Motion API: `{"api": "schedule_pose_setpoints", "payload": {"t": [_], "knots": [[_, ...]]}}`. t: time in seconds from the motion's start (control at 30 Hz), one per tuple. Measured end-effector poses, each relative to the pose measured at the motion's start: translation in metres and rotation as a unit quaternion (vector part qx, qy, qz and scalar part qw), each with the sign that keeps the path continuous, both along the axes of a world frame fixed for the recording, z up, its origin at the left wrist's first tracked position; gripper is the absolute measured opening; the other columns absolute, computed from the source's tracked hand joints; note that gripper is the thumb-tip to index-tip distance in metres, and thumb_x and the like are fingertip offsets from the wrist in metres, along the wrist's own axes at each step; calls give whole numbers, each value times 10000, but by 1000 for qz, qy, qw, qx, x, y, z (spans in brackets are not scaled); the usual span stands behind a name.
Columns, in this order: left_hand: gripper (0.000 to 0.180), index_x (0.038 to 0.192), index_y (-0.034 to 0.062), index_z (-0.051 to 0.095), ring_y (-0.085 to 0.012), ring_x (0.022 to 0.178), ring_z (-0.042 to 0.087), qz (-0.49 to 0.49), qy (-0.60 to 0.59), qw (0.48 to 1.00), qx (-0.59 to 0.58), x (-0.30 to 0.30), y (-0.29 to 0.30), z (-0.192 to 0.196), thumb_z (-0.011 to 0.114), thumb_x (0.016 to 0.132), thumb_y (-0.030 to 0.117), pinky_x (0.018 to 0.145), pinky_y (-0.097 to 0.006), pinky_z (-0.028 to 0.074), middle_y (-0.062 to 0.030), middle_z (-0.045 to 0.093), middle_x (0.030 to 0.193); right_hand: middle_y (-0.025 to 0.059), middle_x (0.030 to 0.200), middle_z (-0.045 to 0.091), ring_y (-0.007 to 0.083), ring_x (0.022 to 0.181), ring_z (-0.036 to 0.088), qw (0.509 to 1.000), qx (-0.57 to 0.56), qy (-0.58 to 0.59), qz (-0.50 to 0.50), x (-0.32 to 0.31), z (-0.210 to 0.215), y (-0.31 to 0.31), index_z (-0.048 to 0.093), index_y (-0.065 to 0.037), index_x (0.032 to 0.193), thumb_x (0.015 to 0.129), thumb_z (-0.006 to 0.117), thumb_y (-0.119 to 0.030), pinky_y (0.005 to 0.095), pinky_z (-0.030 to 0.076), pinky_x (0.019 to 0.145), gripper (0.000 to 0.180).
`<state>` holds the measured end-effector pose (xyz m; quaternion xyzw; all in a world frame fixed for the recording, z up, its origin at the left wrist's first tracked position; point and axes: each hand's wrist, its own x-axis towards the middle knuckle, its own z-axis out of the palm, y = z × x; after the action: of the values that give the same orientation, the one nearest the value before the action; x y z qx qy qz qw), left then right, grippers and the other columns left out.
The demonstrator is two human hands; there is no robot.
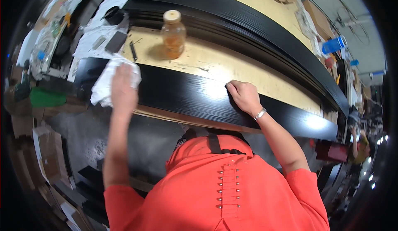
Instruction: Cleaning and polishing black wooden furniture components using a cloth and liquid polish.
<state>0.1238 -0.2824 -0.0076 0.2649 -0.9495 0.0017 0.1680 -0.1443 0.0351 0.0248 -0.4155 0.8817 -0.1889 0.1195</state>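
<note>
A long glossy black board with a wood-grain surface lies across the bench in front of me. Toward its left end, my left hand holds a white cloth against the board, fingers pointing away from me and slightly blurred. My right hand, with a metal band at the wrist, is closed on the board's far edge right of the middle. Its fingertips are hidden. Behind the board stands a clear jar with a pale lid and orange-brown contents.
Stacked black boards lie along the bench's far side. A dark block, a slim black tool and a black cup are at the left. A blue bottle stands far right. Another person is at the right edge.
</note>
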Motion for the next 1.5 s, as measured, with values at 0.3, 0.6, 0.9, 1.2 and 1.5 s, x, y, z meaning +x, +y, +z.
{"api": "schedule_pose_setpoints", "payload": {"t": [0.3, 0.6, 0.9, 1.2, 1.5], "knots": [[525, 1311, -26, 573, -422, 1414, 390, -316, -1, 937, 150, -120, 282, 32, 570, 795, 73, 1149, -532, 338, -227, 470, 1465, 210, 903, 716, 261, 899, 686, 915, -208, -342, -47, -35, -8, 25, 706, 50, 1022, 1059, 398, -402, 375, 512, 842, 549], [706, 1431, -60, 435, -430, 1467, 295, -374, -79, 915, 130, -200, 416, 35, 646, 772, 82, 1179, -529, 280, -244, 355, 1553, 179, 1129, 710, 262, 1056, 675, 960, -179, -19, -215, -129, 24, 341, 678, 19, 1160, 975, 598, -217, 342, 512, 923, 310], [648, 1396, -69, 473, -388, 1418, 390, -580, -10, 810, 83, -333, 663, 22, 628, 799, 129, 1163, -473, 327, -233, 437, 1499, 133, 960, 733, 210, 893, 700, 837, -329, -2, -437, -169, 22, 566, 689, 38, 1070, 915, 662, -84, 315, 532, 843, 200], [667, 1411, -23, 463, -397, 1428, 372, -676, -41, 729, 95, -402, 757, 22, 654, 786, 107, 1165, -489, 326, -223, 423, 1513, 159, 1035, 706, 288, 960, 691, 771, -278, 70, -568, -75, -34, 684, 688, 18, 1063, 861, 668, -38, 350, 528, 854, 211], [653, 1429, 8, 461, -369, 1440, 366, -680, -54, 728, 76, -433, 784, 16, 627, 801, 71, 1173, -480, 312, -194, 419, 1526, 148, 1073, 688, 316, 1017, 656, 743, -282, 98, -599, -70, -24, 681, 684, 18, 1028, 817, 678, 1, 380, 510, 910, 211]]}}
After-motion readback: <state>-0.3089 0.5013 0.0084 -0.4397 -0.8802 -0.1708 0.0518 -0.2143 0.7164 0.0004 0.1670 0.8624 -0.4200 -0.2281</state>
